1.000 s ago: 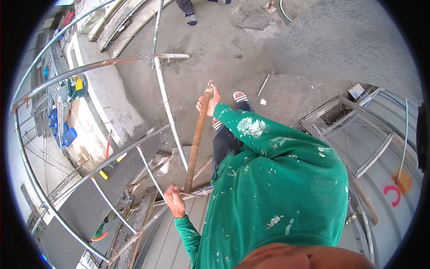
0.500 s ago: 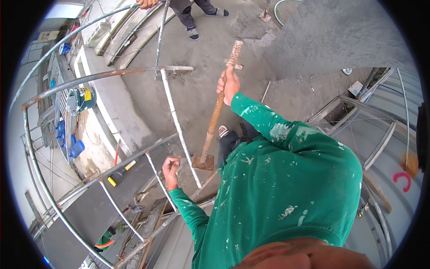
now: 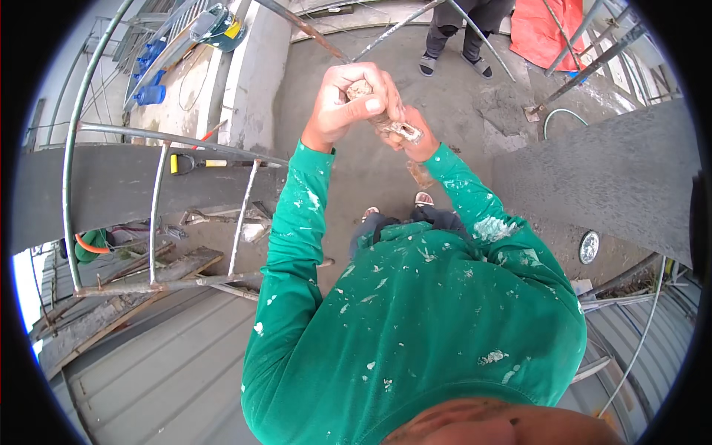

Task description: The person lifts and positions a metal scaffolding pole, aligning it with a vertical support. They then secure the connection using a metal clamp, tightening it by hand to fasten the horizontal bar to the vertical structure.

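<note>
1. The left hand (image 3: 343,100) is closed around the top end of a wooden handle (image 3: 361,90), whose worn tip shows between thumb and fingers.
2. The right hand (image 3: 411,137) is clamped shut on the same handle just below the left one, the two hands touching. The rest of the shaft runs down and away behind the right forearm, so only a short brown piece (image 3: 420,174) shows below the hands; the tool's head is hidden.
3. Both arms are raised in front of the chest, in green sleeves (image 3: 293,245) spattered with pale flecks.
4. Far below the hands lies a concrete floor (image 3: 371,170); the person's sandalled feet (image 3: 424,198) show just under the right hand.
5. To the left of the hands stands a thin metal railing (image 3: 156,215), with a yellow-handled tool (image 3: 194,162) beyond it.
6. Beyond the hands, another person's legs (image 3: 454,30) stand on the floor.
7. Risks, as I judge them: the grip sits at the very end of the handle — a slip could let the tool drop towards the feet; a wide swing could strike the railing or reach the bystander.
</note>
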